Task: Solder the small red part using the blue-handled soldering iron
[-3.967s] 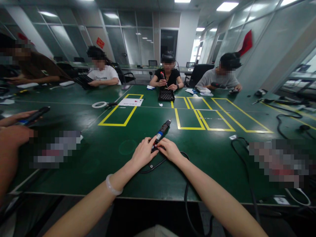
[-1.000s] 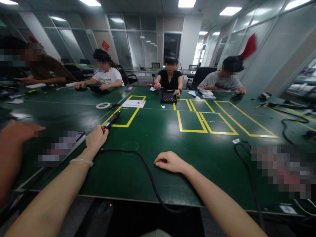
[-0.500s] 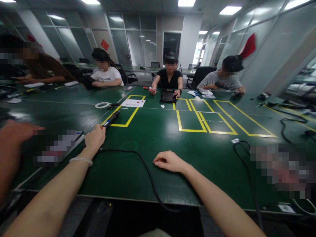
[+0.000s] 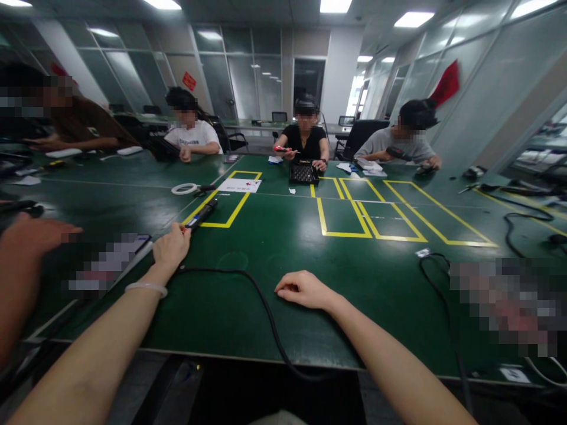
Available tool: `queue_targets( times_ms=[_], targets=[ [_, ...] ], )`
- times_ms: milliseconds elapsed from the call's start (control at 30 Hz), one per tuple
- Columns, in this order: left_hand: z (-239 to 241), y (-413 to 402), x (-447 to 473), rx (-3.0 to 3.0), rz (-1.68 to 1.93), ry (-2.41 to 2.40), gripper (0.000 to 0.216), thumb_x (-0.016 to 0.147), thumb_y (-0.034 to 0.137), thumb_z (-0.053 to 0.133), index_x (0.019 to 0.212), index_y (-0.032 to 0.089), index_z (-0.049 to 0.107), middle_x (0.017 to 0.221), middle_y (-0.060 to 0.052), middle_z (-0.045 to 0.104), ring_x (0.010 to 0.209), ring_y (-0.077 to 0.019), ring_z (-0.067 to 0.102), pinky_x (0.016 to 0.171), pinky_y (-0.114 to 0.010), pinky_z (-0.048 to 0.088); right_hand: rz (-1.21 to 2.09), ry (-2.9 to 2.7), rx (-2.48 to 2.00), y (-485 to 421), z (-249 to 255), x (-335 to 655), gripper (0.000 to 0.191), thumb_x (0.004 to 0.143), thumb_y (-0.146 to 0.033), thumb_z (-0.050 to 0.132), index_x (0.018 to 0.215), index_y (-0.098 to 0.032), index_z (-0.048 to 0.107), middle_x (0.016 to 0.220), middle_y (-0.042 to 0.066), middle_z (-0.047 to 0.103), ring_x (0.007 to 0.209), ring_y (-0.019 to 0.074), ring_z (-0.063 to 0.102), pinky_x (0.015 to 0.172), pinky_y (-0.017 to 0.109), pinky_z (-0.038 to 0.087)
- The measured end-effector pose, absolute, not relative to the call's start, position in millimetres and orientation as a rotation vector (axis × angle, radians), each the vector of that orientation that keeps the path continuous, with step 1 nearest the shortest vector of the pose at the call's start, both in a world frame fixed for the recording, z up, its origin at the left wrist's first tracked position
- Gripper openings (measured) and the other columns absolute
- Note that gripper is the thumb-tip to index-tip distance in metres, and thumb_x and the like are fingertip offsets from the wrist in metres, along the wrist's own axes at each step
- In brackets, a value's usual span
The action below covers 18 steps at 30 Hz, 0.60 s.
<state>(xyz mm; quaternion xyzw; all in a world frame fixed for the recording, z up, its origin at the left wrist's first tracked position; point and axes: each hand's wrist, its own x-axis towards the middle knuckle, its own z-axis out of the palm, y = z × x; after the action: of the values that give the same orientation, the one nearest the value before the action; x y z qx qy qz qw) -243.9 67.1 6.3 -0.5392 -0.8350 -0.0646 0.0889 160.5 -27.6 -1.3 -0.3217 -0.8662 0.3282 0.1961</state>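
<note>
My left hand [image 4: 172, 248] reaches forward and left, its fingers closed on the rear end of a black electric screwdriver [image 4: 201, 213] that lies on the green table [image 4: 274, 236] across a yellow tape line. The tool's black cord [image 4: 248, 283] curves back from my left hand toward the table's near edge. My right hand [image 4: 303, 289] rests on the table near the middle, fingers loosely curled with nothing visible in them. A pale bracelet sits on my left wrist.
Another person's arm [image 4: 22, 260] lies at the left by a blurred item. Several people sit around the far side. A black tray [image 4: 303, 173], a white tape roll [image 4: 184, 189] and a sheet of paper [image 4: 240, 185] lie farther out. Black cables [image 4: 436, 283] trail at the right.
Four seconds ago both hands held the screwdriver at the table's middle. The left hand has since carried it left; the right hand let go. Over the last second almost nothing moved.
</note>
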Motion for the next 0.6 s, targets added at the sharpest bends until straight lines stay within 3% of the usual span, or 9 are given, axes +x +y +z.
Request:
queue_targets(
  times_ms=[233, 600],
  targets=[
    [6.7, 68.7, -243.8, -1.558, -0.244, -2.557, 0.051, 0.099, 0.044, 0.014, 0.122, 0.007, 0.04, 0.094, -0.018, 0.064, 0.081, -0.0293, 0.061, 0.069, -0.036, 0.04, 0.921, -2.423, -0.896, -27.3, -3.3, 159.9, 0.017, 0.087, -0.027, 0.059, 0.094, -0.019, 0.072, 0.081, 0.001, 0.069, 0.068, 0.0111, 0.058, 0.063, 0.021, 0.039],
    [8.8, 63.4, -232.6, -1.614, -0.279, -2.554, 0.051, 0.097, 0.051, 0.021, 0.121, 0.012, 0.045, 0.096, -0.019, 0.066, 0.084, -0.0324, 0.063, 0.07, -0.038, 0.044, 0.897, -2.436, -0.914, -28.2, 0.7, 157.7, 0.017, 0.087, -0.025, 0.059, 0.093, -0.019, 0.073, 0.079, 0.001, 0.068, 0.067, 0.0108, 0.057, 0.063, 0.021, 0.038]
  ],
)
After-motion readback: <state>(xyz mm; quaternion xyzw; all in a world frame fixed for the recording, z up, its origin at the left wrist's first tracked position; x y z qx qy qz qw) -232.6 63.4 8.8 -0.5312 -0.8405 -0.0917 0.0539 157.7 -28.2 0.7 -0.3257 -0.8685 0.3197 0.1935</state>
